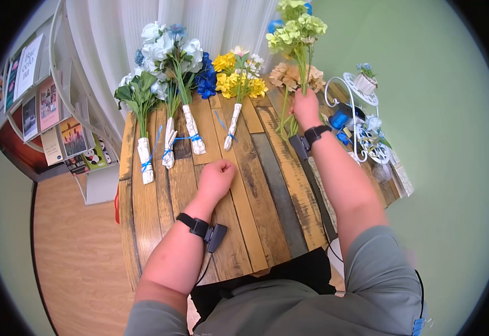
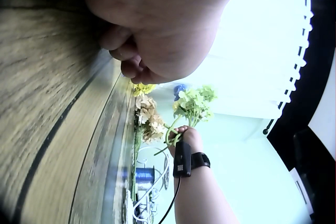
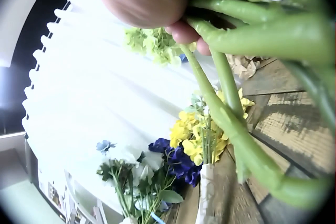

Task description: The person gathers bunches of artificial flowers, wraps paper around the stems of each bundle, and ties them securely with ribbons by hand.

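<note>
Near the top right of the head view, my right hand (image 1: 306, 109) grips green stems (image 3: 231, 124) topped by pale green flowers (image 1: 299, 35), held above the table. Some of the stems hang down below the hand. My left hand (image 1: 216, 180) rests on the wooden table (image 1: 261, 207), its fingers curled with nothing seen in them. In the left wrist view the left fingertips (image 2: 131, 66) are tucked under the palm. Peach flowers (image 1: 295, 77) lie behind the right hand.
Several bouquets with white-wrapped stems (image 1: 145, 159) and blue ties lie along the table's left and back. Yellow flowers (image 1: 244, 85) and blue flowers (image 1: 205, 78) lie at the back. To the right are a blue ribbon spool (image 1: 339, 119) and a white metal stand (image 1: 327, 92).
</note>
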### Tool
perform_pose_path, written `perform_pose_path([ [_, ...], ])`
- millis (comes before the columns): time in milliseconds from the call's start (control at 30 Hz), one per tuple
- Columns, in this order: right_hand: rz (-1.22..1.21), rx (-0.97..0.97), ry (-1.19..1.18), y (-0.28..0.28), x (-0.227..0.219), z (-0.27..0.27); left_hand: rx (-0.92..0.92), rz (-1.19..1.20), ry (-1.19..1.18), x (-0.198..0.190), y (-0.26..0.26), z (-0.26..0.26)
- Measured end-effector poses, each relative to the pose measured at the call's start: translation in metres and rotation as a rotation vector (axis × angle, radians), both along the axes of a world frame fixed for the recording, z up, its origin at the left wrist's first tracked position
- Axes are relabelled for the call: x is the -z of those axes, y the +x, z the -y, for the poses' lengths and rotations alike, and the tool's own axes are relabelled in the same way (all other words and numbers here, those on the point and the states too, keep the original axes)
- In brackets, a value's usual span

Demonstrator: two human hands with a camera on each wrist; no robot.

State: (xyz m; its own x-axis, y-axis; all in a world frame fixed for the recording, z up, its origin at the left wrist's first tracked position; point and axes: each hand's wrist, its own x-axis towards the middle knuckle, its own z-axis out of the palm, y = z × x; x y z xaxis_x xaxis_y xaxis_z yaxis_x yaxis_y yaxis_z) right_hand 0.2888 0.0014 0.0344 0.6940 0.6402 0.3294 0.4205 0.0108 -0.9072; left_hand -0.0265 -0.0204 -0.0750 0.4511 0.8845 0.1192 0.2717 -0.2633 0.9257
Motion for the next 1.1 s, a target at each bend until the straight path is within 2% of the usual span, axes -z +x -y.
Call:
perform_pose_path([
  [167,-0.092,-0.094,0.106,-0.071,-0.014,0.06,0.034,0.034,-0.044,0.002,-0.001,0.0],
  [200,-0.111,-0.12,0.156,-0.082,-0.008,0.069,0.047,0.024,-0.038,0.006,-0.001,-0.001],
  [267,-0.191,-0.207,0.214,-0.1,0.011,0.084,0.083,0.177,-0.104,0.014,0.001,-0.005],
  [300,-0.203,-0.19,0.223,-0.109,0.019,0.092,0.099,0.161,-0.1,0.006,-0.001,-0.001],
  [367,-0.156,-0.218,0.156,-0.126,0.034,0.104,0.131,0.295,-0.458,-0.017,-0.005,0.007],
  [433,-0.151,-0.218,0.126,-0.138,0.047,0.111,0.202,0.3,-0.435,-0.023,-0.006,0.011],
  [500,0.03,-0.386,0.274,-0.144,0.055,0.116,0.245,0.513,-0.395,-0.032,-0.003,0.019],
  [567,0.048,-0.404,0.256,-0.147,0.053,0.122,0.32,0.495,-0.328,-0.033,-0.005,0.021],
  [600,0.086,-0.432,0.234,-0.147,0.048,0.124,0.366,0.591,-0.29,-0.046,-0.004,0.026],
  [633,0.078,-0.426,0.252,-0.147,0.047,0.124,0.414,0.687,-0.249,-0.058,-0.001,0.027],
  [700,-0.003,-0.526,0.3,-0.15,0.048,0.127,0.458,0.688,-0.194,-0.072,0.008,0.024],
  [767,0.006,-0.512,0.313,-0.151,0.047,0.13,0.554,0.8,-0.09,-0.095,0.026,0.025],
  [833,-0.097,-0.567,0.333,-0.151,0.044,0.131,0.535,0.816,-0.111,-0.125,0.05,0.029],
  [900,-0.165,-0.589,0.246,-0.148,0.037,0.134,0.541,0.672,-0.227,-0.138,0.058,0.019],
  [967,-0.233,-0.61,0.159,-0.148,0.039,0.13,0.522,0.703,-0.264,-0.142,0.065,0.014],
  [1033,-0.166,-0.572,0.328,-0.149,0.043,0.125,0.573,0.672,-0.372,-0.142,0.069,0.008],
  [1067,-0.24,-0.628,0.198,-0.147,0.047,0.128,0.517,0.694,-0.361,-0.14,0.073,0.01],
  [1100,-0.247,-0.632,0.192,-0.147,0.049,0.127,0.508,0.692,-0.367,-0.137,0.073,0.009],
])
